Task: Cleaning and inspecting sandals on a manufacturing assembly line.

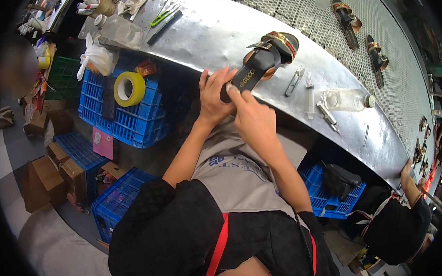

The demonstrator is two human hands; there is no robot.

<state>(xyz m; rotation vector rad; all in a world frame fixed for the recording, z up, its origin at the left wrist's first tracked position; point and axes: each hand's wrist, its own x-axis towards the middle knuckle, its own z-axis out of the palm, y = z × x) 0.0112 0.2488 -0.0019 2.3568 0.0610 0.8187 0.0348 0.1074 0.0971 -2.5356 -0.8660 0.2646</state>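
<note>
Both hands, left hand (214, 96) and right hand (252, 117), clasp the heel end of a black sandal (264, 60), resting its front on the metal table (215, 28) for steady support.

A black sandal (261, 62) with a tan insole and a striped strap with a gold buckle lies tilted on the metal bench edge. Its heel end is gripped between both hands.

Sandals: three, one (264, 60) at centre, two (347, 16) (377, 60) at 2 o'clock. Blue crates (130, 118): four. Tape roll (129, 88): one. Clear bottle (346, 100): one.
</note>
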